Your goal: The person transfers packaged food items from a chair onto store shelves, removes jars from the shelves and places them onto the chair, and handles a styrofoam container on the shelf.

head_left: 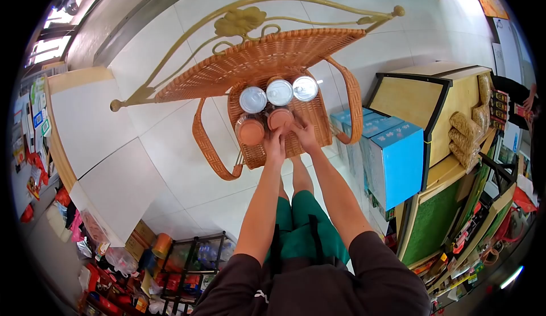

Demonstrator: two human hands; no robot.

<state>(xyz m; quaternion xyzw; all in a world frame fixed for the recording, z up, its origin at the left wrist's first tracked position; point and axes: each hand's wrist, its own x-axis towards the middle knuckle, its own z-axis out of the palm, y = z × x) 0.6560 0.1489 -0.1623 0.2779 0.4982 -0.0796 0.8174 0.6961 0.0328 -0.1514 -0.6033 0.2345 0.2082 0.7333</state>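
Observation:
A wicker chair (310, 125) stands before me, with several lidded jars on its seat. Three silver-lidded jars (279, 92) form a row at the back of the seat. In front of them are two jars with orange-pink lids: one (250, 131) to the left and a second jar (280, 118) to its right. My left hand (275, 145) and my right hand (306, 136) close around the near side of that right-hand jar, fingers against it. Parts of its body are hidden behind my fingers and under its lid.
Curved wicker armrests (354, 103) flank the seat. Blue boxes (395, 151) are stacked beside a wooden shelf at right. A white-topped counter (96, 128) is at left, and a black wire rack (190, 265) stands lower left. A person's hand (529, 103) shows at far right.

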